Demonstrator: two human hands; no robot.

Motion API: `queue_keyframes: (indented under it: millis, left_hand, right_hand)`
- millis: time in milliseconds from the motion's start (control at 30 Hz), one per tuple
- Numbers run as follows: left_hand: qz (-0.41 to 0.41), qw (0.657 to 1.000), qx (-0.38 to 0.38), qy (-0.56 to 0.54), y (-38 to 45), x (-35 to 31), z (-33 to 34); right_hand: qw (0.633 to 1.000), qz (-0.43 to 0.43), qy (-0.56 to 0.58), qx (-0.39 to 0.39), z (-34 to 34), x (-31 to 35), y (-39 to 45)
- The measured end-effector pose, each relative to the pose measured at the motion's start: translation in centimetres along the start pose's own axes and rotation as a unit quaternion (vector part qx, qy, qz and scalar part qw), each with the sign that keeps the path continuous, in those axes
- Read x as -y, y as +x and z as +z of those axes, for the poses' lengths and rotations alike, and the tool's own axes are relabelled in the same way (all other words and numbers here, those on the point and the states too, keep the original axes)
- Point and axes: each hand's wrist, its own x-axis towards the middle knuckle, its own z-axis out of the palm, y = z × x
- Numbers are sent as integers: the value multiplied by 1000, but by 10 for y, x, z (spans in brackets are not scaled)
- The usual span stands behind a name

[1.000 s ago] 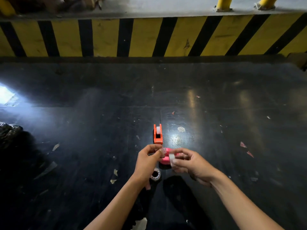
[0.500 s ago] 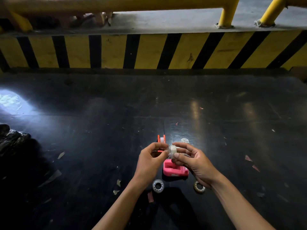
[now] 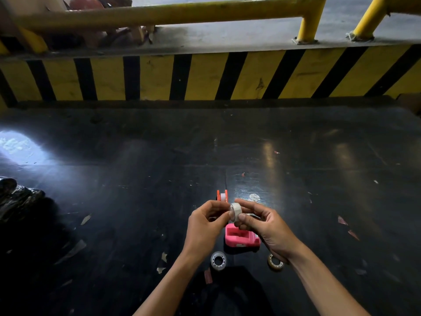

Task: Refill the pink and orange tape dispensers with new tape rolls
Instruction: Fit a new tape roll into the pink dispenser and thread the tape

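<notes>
A small whitish tape roll (image 3: pixel 236 211) is held above the dark floor (image 3: pixel 136 179) between both hands. The left hand (image 3: pixel 205 229) is closed narrowly, its thumb and forefinger pinching the roll's left edge; the right hand (image 3: pixel 265 226) is curled around the roll from the right, with the thumb beneath and the fingers over the top. Directly below the roll, at 6 o'clock from it, the pink dispenser (image 3: pixel 240 237) is set on the floor, its open cavity turned upward; its right side is partly covered by the right hand. At 12 o'clock from the roll, just beyond the fingertips, the orange dispenser (image 3: pixel 222 196) is seen standing end-on, with a white roll visible between its side walls. Two further rings are seen lying flat on the floor: a clear spool (image 3: pixel 218 260) at 7 o'clock from the pink dispenser, and a yellowish ring (image 3: pixel 275 262) at 4 o'clock from it, partly hidden by the right wrist. Whether these are full or spent cannot be told. Small paper scraps (image 3: pixel 85 219) are scattered across the floor. At the far side, a yellow-and-black striped kerb (image 3: pixel 205 76) is topped by a yellow rail (image 3: pixel 170 13).
</notes>
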Motion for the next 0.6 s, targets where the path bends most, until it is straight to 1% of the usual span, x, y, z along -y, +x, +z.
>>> queue_keyframes:
  millis: [100,167,267,367,467,600]
  left_hand:
    - [18,999,-13,28,0,2,1]
    - [19,999,-20,29,0,1,1]
    - [10,1000,8,7,0,0,1]
    - [-4,999,47,-14,2,-4,-3]
    - [-17,996,80,-47,2,-8,-7]
    - [-24,994,70,-85,1,-11,-7]
  right_hand:
    - [1000,0,10,1,-1,0,1]
    - [1000,1,21,-2,-1,1,1]
    - [999,17,32,6,-5,4,2]
    - [996,48,69,23,-9,9,1]
    - [994,57,82,36,-13,14,0]
    - [998,50,43,23,-14,15,0]
